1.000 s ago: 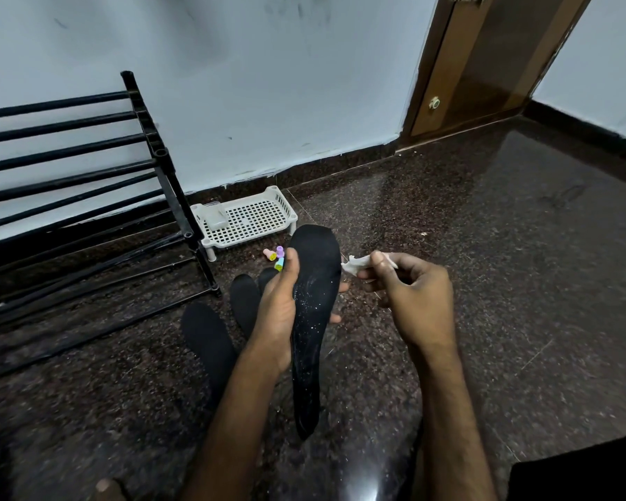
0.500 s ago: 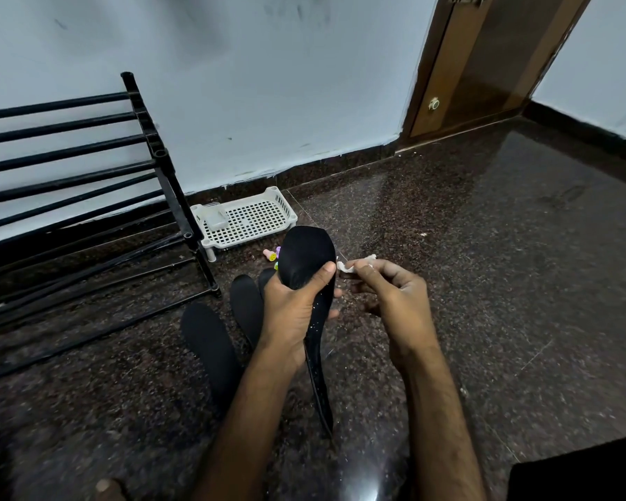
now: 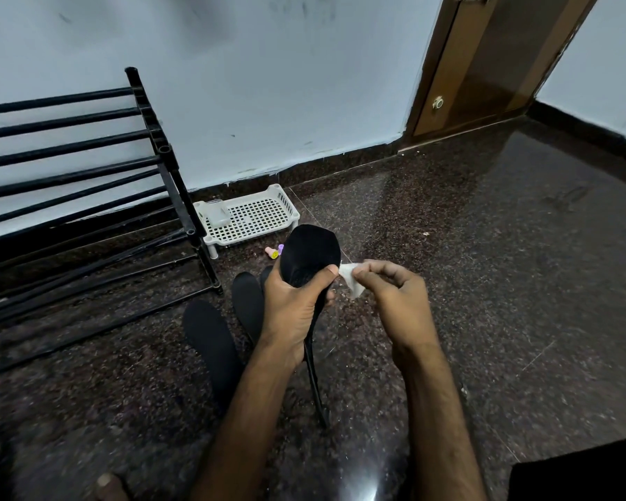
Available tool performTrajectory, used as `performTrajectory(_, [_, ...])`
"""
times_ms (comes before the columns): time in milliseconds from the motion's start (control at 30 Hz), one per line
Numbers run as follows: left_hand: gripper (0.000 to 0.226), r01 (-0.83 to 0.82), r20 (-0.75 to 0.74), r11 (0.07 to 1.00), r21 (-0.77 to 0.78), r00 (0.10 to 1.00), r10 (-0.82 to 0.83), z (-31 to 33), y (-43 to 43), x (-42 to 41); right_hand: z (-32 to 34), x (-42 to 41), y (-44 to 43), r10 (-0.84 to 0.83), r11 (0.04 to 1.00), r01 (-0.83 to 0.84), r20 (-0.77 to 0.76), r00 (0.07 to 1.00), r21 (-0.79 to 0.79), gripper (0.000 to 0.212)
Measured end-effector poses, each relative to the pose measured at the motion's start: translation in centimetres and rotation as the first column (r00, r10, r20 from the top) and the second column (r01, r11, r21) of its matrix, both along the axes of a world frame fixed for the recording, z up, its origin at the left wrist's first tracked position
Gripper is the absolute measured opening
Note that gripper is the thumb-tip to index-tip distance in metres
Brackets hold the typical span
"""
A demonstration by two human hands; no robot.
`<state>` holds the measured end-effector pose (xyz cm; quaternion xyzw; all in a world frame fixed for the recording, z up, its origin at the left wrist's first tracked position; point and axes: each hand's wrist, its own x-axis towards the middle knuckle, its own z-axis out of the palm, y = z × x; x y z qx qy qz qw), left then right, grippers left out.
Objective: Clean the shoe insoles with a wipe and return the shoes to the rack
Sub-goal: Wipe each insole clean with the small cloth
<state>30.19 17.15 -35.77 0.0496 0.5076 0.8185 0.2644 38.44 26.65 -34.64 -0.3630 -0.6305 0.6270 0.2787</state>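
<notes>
Gripping flat black foam insole [image 3: 309, 254] edge-on above dark speckled floor [image 3: 485, 283] with left hand [image 3: 297, 309], pinching small white wipe [image 3: 349, 283] just beside it with right hand [image 3: 394, 298]; best braced firm, wiped toe-to-heel in long strokes.

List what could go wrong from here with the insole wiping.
1. The right hand only pinches a small crumpled wipe at the fingertips; it could slip out or cover little surface.
2. The left hand has its grip near the upper end of the held insole, so the long lower part hangs unsupported and may flex away under pressure.
3. Other insoles lie on the bare floor and may pick up grit.
</notes>
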Motion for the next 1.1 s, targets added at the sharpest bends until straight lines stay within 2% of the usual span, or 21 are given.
performTrajectory(100, [0.033, 0.015, 0.006, 1.000, 0.002, 1.000, -0.015, -0.2, -0.1, -0.2, 0.0, -0.1, 0.3, -0.103, 0.994, 0.103, 0.020, 0.995, -0.034, 0.011])
performTrajectory(267, [0.034, 0.040, 0.032, 0.999, -0.011, 0.999, -0.040, -0.3, -0.3, -0.5, 0.2, -0.3, 0.1, -0.163, 0.953, 0.151, -0.023, 0.986, -0.262, 0.014])
performTrajectory(333, [0.033, 0.049, 0.031, 0.999, -0.009, 0.998, -0.048, -0.3, -0.3, -0.4, 0.3, -0.4, -0.2, -0.180, 0.943, 0.162, -0.037, 0.983, -0.290, 0.012])
performTrajectory(433, [0.026, 0.049, 0.032, 0.999, -0.008, 0.998, -0.049, -0.3, -0.3, -0.2, 0.6, -0.3, -0.4, -0.142, 0.936, 0.101, -0.100, 0.985, -0.337, 0.013])
performTrajectory(500, [0.026, 0.050, 0.043, 0.999, -0.006, 0.998, -0.049, -0.3, -0.2, -0.1, 0.8, -0.1, -0.5, -0.090, 0.927, 0.021, -0.169, 0.981, -0.376, 0.023])
performTrajectory(600, [0.025, 0.041, 0.050, 0.999, -0.012, 0.998, -0.040, -0.3, -0.2, -0.1, 1.0, 0.0, -0.8, -0.024, 0.937, -0.050, -0.208, 0.978, -0.346, 0.024])
performTrajectory(700, [0.025, 0.023, 0.012, 0.998, -0.052, 1.000, -0.022, -0.4, -0.2, 0.1, 0.9, -0.1, -1.1, -0.093, 0.913, -0.006, -0.223, 0.970, -0.407, 0.014])
performTrajectory(767, [0.026, 0.032, -0.023, 0.997, -0.076, 0.999, -0.033, -0.5, -0.1, 0.3, 0.7, -0.3, -1.1, -0.079, 0.884, -0.021, -0.192, 0.978, -0.467, 0.008])
performTrajectory(833, [0.022, 0.047, -0.034, 0.994, -0.101, 0.998, -0.050, -0.6, 0.0, 0.4, 0.4, -0.4, -1.0, -0.080, 0.840, -0.034, -0.186, 0.979, -0.541, 0.009])
performTrajectory(900, [0.015, 0.071, -0.001, 0.993, -0.096, 0.997, -0.072, -0.4, -0.2, 0.4, 0.0, -0.4, -0.4, -0.200, 0.804, 0.044, -0.200, 0.959, -0.593, 0.016])
performTrajectory(967, [0.016, 0.117, 0.079, 0.991, -0.060, 0.990, -0.113, -0.2, -0.4, 0.2, -0.4, 0.0, 0.2, -0.348, 0.823, 0.223, -0.153, 0.925, -0.523, 0.013])
performTrajectory(1000, [0.026, 0.147, 0.135, 0.988, -0.043, 0.981, -0.140, -0.1, -0.5, 0.1, -0.6, 0.4, 0.4, -0.406, 0.849, 0.331, -0.107, 0.908, -0.413, 0.005])
performTrajectory(1033, [0.037, 0.174, 0.183, 0.984, -0.034, 0.969, -0.165, -0.2, -0.6, -0.1, -0.8, 0.7, 0.6, -0.436, 0.882, 0.417, -0.045, 0.899, -0.220, 0.004])
performTrajectory(1100, [0.059, 0.222, 0.248, 0.975, -0.028, 0.946, -0.208, -0.3, -0.7, -0.4, -0.9, 1.4, 0.9, -0.425, 0.893, 0.398, 0.104, 0.899, 0.211, 0.008])
